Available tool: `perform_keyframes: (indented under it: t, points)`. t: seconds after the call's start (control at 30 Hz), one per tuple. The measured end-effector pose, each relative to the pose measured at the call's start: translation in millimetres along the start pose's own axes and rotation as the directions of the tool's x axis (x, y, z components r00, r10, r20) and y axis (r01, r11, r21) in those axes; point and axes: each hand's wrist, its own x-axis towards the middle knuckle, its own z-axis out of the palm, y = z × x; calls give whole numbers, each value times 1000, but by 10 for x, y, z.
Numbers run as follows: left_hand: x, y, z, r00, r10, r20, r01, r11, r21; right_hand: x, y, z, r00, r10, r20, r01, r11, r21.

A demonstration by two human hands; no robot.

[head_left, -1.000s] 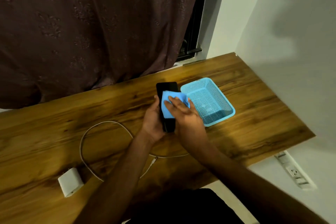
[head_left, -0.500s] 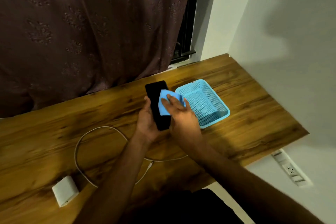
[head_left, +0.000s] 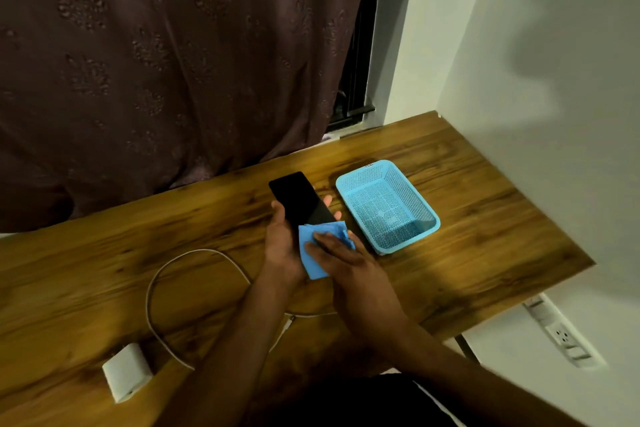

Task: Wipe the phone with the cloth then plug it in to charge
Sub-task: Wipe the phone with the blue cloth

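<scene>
Left hand (head_left: 282, 246) cupped, palm up, fingers curled in a grip | right hand (head_left: 349, 263) flat, palm down, fingers pressing | I see both forearms angled inward, converging.

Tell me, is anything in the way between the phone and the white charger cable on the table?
Nothing visible blocks it. The phone is held in the left hand, with the right hand pressing the blue cloth on its lower end. The cable lies on bare table just below the hands.

Glossy black glass phone (head_left: 300, 199), soft blue cloth (head_left: 313, 253), plastic mesh basket (head_left: 388, 206), varnished wood-grain table (head_left: 104, 253).
</scene>
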Motion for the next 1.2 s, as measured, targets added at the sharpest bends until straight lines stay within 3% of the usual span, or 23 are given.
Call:
perform_keyframes:
  t: [0.1,0.17,0.27,0.43,0.6,0.73,0.9,1.2]
  points:
    - [13,-20,-76,999,36,-39,-39,995,-93,128,72,-227,999,39,-4,-39,996,83]
    - [8,-61,-78,991,103,-85,-110,990,-93,384,151,-306,995,100,23,-100,995,26]
    - [-66,-141,27,992,121,-30,-123,990,-75,758,198,-228,992,111,61,-111,994,-13]
    - [-49,-100,8,997,73,-34,-74,996,-47,527,101,-105,999,-35,-14,33,990,-135]
    - [-42,-151,-101,997,-76,8,76,997,-26,-27,288,-107,978,-169,125,180,980,-84]
    - [-13,-184,-143,999,-31,-32,31,999,-14,82,498,-330,954,-185,235,175,983,61]
    - [-53,-217,-24,998,50,-26,-51,998,-35,870,443,-360,1000,20,8,-20,998,55]
    - [-5,-155,-66,998,42,-39,-46,994,-99,535,313,-1,988,-93,121,103,991,-80]
